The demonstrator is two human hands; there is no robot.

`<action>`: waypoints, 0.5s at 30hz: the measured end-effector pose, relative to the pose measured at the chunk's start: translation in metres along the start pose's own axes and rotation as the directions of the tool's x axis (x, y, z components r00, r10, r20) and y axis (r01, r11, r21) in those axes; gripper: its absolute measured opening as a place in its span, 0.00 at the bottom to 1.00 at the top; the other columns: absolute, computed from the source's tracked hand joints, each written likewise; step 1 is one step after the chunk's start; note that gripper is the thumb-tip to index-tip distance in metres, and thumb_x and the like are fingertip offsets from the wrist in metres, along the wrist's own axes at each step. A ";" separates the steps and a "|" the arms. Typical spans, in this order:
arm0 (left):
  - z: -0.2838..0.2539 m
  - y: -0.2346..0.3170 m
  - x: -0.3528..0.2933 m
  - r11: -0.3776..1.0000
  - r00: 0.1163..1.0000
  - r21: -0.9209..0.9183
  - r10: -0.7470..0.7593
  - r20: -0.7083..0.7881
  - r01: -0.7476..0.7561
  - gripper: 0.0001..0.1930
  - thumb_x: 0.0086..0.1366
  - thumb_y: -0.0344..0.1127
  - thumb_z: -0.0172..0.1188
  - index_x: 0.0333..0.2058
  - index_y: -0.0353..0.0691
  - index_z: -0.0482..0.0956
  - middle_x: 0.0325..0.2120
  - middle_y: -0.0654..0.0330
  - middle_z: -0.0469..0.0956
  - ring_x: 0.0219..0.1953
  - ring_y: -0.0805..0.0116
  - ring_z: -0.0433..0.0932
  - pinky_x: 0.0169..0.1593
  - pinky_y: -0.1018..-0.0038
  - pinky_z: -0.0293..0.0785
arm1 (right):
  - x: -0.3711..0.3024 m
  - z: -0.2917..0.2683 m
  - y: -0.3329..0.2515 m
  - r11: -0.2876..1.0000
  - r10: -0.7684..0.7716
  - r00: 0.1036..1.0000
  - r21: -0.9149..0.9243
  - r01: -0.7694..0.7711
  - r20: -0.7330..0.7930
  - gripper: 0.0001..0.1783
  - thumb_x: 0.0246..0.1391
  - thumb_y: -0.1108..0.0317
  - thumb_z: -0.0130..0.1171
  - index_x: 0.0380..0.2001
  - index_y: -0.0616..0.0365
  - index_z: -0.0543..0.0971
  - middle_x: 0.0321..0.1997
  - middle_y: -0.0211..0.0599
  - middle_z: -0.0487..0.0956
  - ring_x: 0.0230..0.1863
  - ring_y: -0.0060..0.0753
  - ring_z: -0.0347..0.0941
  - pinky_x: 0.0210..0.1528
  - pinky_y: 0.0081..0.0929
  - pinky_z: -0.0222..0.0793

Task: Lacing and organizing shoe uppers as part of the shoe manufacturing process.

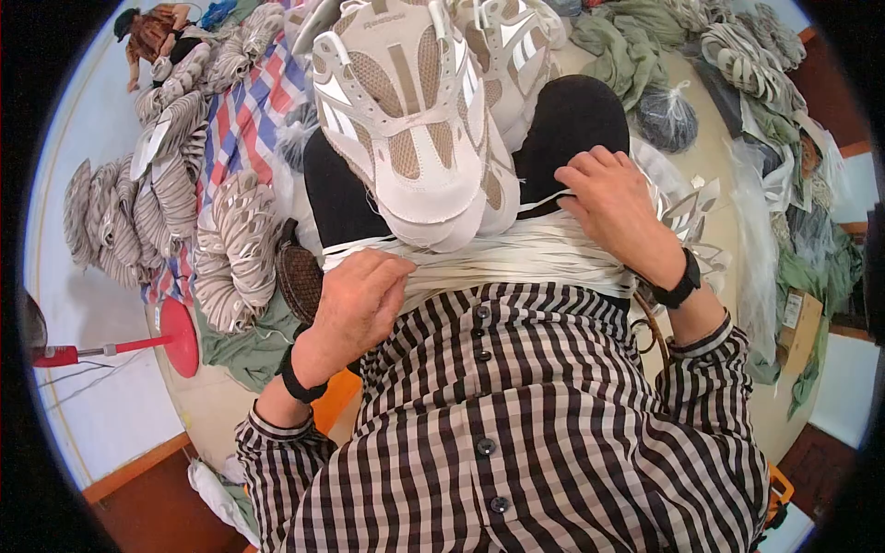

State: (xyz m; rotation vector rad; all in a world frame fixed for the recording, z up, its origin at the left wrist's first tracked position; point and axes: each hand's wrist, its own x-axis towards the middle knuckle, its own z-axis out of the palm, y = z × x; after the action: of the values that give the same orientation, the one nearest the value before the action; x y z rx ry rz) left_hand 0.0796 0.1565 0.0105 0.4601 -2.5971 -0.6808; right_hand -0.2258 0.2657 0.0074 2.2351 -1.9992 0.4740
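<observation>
Shoe uppers in off-white and beige mesh, unlaced, lie on my black-clad lap with their toes toward me. Below them a thick bundle of flat white shoelaces runs across my lap. My right hand is at the right of the uppers, its thumb and fingers closed on one white lace drawn out toward the shoes. My left hand rests at the left end of the bundle with its fingers curled together. What its fingertips hold, if anything, is hidden.
Tied stacks of shoe uppers sit at left on a striped plastic sheet. A red round base with a pole stands nearby. Green cloth and a bagged dark bundle lie at right. Another person works far left.
</observation>
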 end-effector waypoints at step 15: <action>0.014 0.060 0.050 0.860 0.963 -0.467 0.264 0.063 -0.205 0.18 0.52 0.23 0.59 0.44 0.37 0.74 0.38 0.54 0.77 0.38 0.58 0.78 0.41 0.68 0.73 | -0.028 -0.087 -0.066 0.331 -0.618 0.775 0.938 0.104 0.132 0.05 0.51 0.69 0.50 0.28 0.59 0.71 0.22 0.40 0.69 0.25 0.44 0.69 0.24 0.37 0.66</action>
State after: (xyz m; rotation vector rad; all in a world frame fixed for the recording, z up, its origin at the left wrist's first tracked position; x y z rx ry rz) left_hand 0.0177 0.1915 0.0460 -0.0510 -2.4289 -1.2213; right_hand -0.1775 0.3256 0.0895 3.6993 -1.2726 1.3064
